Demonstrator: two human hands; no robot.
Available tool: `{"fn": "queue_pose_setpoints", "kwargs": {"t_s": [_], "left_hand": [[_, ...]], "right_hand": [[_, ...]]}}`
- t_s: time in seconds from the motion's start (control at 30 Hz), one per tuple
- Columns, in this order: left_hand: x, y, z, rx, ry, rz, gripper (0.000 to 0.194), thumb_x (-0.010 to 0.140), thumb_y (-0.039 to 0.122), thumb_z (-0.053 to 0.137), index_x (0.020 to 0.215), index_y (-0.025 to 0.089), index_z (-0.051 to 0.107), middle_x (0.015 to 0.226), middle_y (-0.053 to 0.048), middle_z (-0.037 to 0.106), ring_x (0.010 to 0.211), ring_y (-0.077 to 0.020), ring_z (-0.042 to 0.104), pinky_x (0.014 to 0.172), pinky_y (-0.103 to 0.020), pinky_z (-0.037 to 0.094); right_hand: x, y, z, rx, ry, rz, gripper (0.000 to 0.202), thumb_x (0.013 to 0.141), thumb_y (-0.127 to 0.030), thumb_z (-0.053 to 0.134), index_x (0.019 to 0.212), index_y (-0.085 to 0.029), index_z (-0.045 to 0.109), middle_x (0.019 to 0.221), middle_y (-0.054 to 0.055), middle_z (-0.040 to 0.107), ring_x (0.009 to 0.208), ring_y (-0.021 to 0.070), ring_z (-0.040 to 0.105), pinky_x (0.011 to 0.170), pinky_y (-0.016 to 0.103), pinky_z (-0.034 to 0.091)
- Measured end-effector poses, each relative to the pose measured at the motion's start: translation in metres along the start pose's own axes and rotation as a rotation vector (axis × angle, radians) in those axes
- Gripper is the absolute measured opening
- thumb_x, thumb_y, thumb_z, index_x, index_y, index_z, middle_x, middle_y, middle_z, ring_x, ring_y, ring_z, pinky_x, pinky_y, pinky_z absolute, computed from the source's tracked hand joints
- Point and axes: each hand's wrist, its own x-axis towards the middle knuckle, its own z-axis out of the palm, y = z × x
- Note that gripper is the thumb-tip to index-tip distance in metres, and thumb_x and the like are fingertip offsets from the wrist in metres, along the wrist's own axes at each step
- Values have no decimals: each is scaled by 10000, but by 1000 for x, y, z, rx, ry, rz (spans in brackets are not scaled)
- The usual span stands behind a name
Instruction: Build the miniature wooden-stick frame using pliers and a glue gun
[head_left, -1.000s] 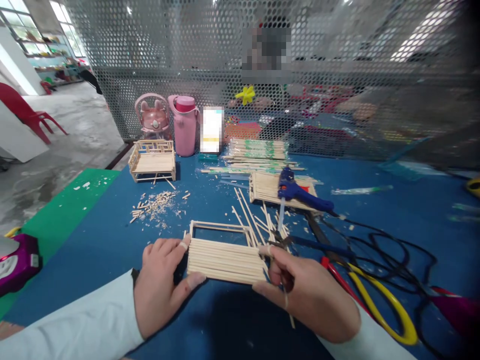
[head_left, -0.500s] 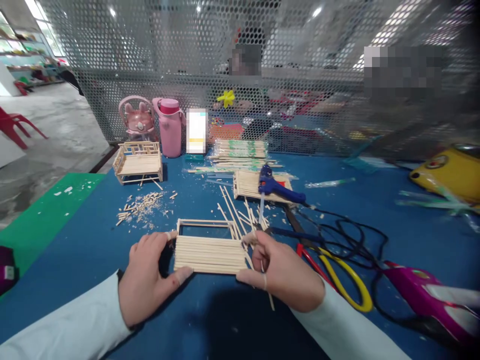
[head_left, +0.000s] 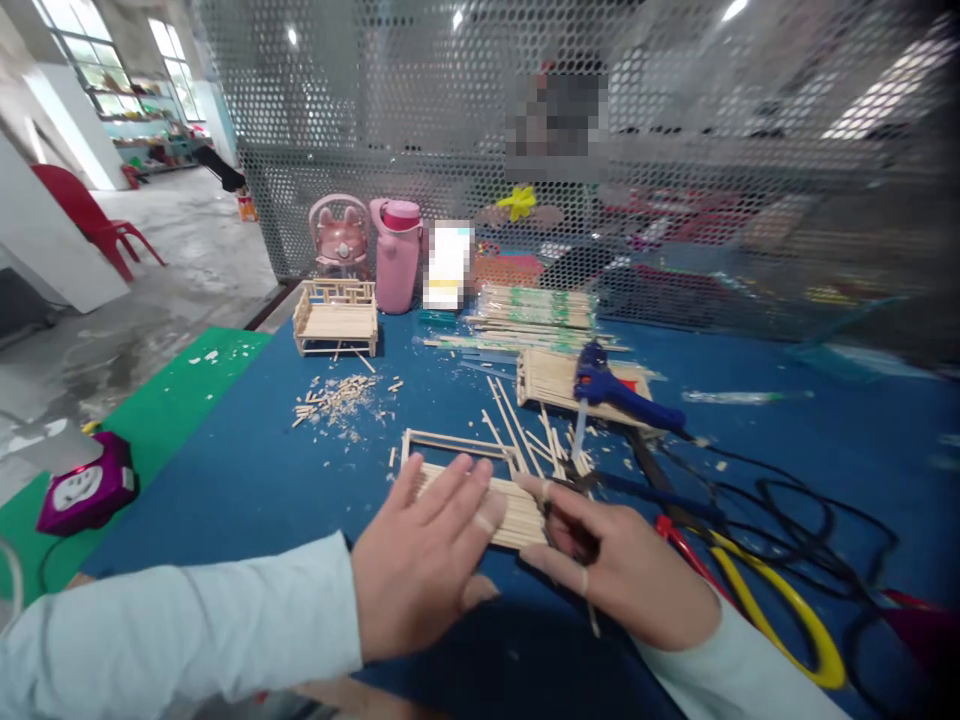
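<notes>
A small frame of thin wooden sticks with a slatted panel (head_left: 521, 518) lies on the blue table before me. My left hand (head_left: 431, 545) rests flat across the panel, fingers stretched out, covering much of its left half. At the panel's right end, my right hand (head_left: 626, 565) grips the edge between thumb and fingers. White wraps show on some fingers. Just behind the panel, loose wooden sticks (head_left: 514, 415) lie scattered. A blue glue gun (head_left: 630, 398) rests on another slatted stick piece (head_left: 547, 378), its nozzle side towards the left.
Left-back stand a finished-looking miniature stick bench (head_left: 337, 322), a pink bottle (head_left: 397, 265) and a heap of cut bits (head_left: 341, 402). Bundled sticks (head_left: 536, 305) lie by the mesh screen (head_left: 420, 120). Yellow-and-red-handled scissors (head_left: 795, 600) and black cables (head_left: 810, 520) are on the right.
My left hand has moved from the panel's left end to lie flat on top of it. My right hand stays at the right end. The view has turned left.
</notes>
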Motion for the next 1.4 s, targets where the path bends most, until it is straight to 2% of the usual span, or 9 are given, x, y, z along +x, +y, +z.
{"fn": "queue_pose_setpoints", "kwargs": {"t_s": [0.07, 0.2, 0.37, 0.57, 0.77, 0.9, 1.07, 1.23, 1.4], "left_hand": [[7, 5, 7, 25, -41, 10, 619, 905, 508, 367, 1366, 94, 359, 1470, -157, 347, 1372, -286, 271, 1093, -475, 204], [12, 9, 16, 50, -103, -23, 541, 934, 424, 352, 1347, 77, 394, 1435, -171, 401, 1333, -292, 352, 1055, -444, 300], [9, 9, 19, 57, -94, -20, 522, 933, 405, 371, 1335, 75, 419, 1412, -185, 427, 1318, -304, 375, 1041, -470, 321], [9, 7, 18, 72, -71, 8, 571, 916, 445, 397, 1332, 54, 427, 1403, -201, 432, 1292, -329, 406, 1028, -484, 342], [9, 6, 15, 40, -69, 18, 596, 878, 506, 441, 1329, 118, 434, 1406, -211, 424, 1283, -350, 413, 1005, -505, 365], [9, 7, 13, 21, -77, 16, 600, 850, 552, 451, 1324, 185, 438, 1403, -208, 428, 1288, -358, 406, 996, -517, 369], [9, 8, 14, 19, -62, 18, 589, 854, 554, 437, 1313, 185, 447, 1379, -205, 460, 1266, -355, 437, 984, -518, 388], [8, 4, 12, 10, -35, -33, 438, 896, 405, 469, 1290, 213, 460, 1402, -149, 455, 1288, -309, 420, 1010, -527, 366], [10, -3, 9, 15, -57, -32, 384, 934, 374, 392, 1274, 216, 472, 1354, -109, 519, 1219, -284, 485, 1028, -623, 279]], "right_hand": [[1, -1, 0, -4, 4, 5, 510, 752, -372, 593, 1221, -172, 574, 509, -59, 517, 438, 98, 436, 446, 222, 377], [-1, -3, -1, -21, 1, 30, 516, 743, -389, 589, 1204, -157, 593, 497, -57, 509, 446, 106, 448, 462, 226, 382], [-5, -2, -4, -1, 35, 17, 567, 701, -430, 643, 1198, -159, 602, 486, -64, 511, 435, 98, 444, 479, 217, 378], [-2, 6, -14, 88, 176, 17, 424, 764, -388, 549, 1071, -122, 668, 490, -42, 523, 429, 93, 432, 465, 217, 374], [-1, 9, -13, 60, 216, 7, 288, 801, -343, 499, 800, -148, 712, 523, 7, 599, 457, 111, 480, 487, 234, 397], [-1, 8, -9, 48, 179, -29, 279, 823, -341, 479, 824, -196, 717, 705, 31, 709, 607, 138, 612, 614, 241, 463], [-8, 12, -29, -66, 294, 114, 334, 876, -356, 378, 868, -168, 655, 774, 55, 698, 669, 151, 618, 638, 252, 457], [-25, -5, -20, -268, 135, 230, 144, 750, -318, 580, 656, -210, 593, 539, -18, 592, 501, 137, 533, 493, 244, 328], [-24, -14, 1, -433, 51, 311, 112, 787, -303, 566, 725, -215, 597, 678, 19, 670, 634, 174, 601, 527, 262, 278]]}}
